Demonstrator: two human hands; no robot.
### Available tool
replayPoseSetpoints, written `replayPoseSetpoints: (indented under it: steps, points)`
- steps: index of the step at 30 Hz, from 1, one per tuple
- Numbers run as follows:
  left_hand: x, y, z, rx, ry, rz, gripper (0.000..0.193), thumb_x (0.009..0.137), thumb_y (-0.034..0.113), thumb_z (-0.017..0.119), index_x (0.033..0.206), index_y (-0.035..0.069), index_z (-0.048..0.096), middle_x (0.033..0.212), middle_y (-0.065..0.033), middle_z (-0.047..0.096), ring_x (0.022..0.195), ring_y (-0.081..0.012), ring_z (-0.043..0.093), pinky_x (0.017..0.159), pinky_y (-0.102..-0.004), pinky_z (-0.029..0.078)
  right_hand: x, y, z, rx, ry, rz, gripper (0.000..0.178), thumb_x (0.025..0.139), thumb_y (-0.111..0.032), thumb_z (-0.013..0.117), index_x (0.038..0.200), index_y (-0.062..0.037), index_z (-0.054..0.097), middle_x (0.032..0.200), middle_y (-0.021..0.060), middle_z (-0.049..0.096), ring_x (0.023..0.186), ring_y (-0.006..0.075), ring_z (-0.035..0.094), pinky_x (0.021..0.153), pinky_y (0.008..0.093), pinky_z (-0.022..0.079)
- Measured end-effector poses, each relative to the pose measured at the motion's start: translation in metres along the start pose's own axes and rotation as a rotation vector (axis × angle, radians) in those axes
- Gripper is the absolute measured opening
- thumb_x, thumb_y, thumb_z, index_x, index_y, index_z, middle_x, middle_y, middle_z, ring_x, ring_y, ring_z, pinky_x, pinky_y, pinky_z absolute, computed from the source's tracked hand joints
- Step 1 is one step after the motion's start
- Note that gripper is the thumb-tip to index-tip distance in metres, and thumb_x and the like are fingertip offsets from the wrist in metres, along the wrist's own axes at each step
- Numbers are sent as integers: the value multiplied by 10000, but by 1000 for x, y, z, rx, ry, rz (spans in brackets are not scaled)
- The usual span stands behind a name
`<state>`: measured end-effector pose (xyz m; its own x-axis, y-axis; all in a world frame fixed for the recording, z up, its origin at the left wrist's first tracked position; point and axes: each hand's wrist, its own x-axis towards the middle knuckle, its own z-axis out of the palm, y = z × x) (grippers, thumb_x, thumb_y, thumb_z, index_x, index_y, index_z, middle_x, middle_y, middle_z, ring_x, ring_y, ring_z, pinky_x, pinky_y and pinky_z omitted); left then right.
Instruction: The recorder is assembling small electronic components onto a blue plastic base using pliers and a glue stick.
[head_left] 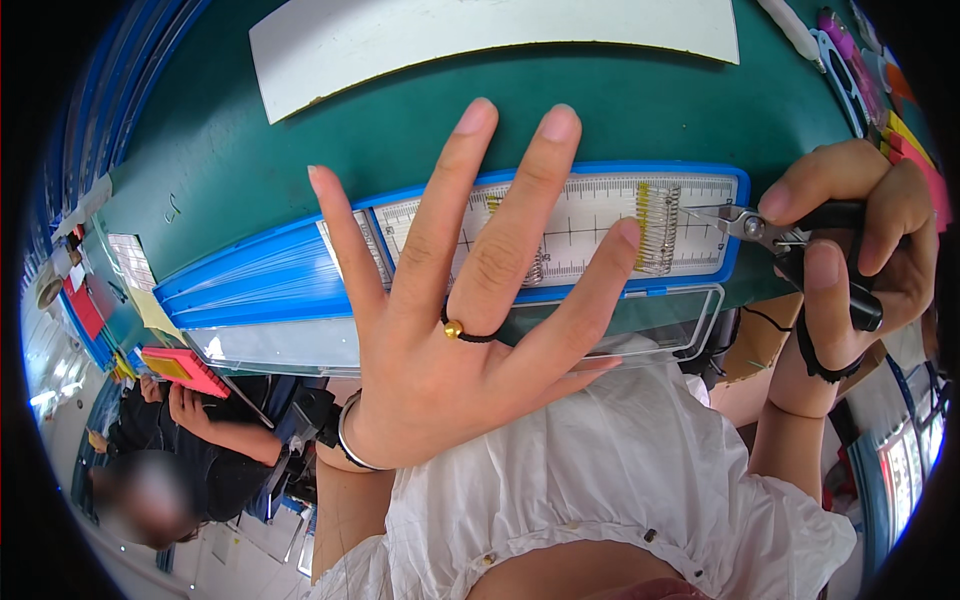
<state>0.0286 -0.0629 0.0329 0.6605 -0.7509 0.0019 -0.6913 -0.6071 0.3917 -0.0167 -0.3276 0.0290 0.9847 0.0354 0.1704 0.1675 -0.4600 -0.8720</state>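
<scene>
The left hand [455,340] is raised flat and spread wide, its fingers [455,190] released and grasping nothing; a thin dark band with a gold bead sits on one of them, and a bracelet circles the wrist. Behind it, along the near edge of the green bench [230,140], lies a blue-framed board [560,225] with a white ruled scale. The right hand [850,250] is clenched around the black handles of small pliers [790,235] at the right end of that board, and the metal tips point left at a coiled spring [658,228] lying on the scale; whether the tips touch the spring is hard to tell. A second spring seems to lie partly hidden behind the left fingers. A white sheet [480,35] lies toward the far edge of the bench. Below the bench's left corner another person sits, with a red-and-yellow pad [185,370] near their hands.
</scene>
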Motion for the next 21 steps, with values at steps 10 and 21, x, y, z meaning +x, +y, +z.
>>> replayPoseSetpoints:
  steps: [10,21]
  points:
    - [0,1,-1,-7,-9,-13,723,478,533,875,1140,272,748,1467,-198,508,1383,-426,437,1155,-674,76,1,-1,3,-50,19,-8,255,872,-124,631,891,-96,378,910,260,657,812,232,616,749,299,514]
    - [-2,2,-2,-1,-35,-15,736,473,538,872,1151,285,742,1468,-198,507,1382,-429,437,1146,-688,78,-3,-5,9,-61,100,63,290,889,-187,656,901,-86,384,939,249,654,711,135,594,547,172,483]
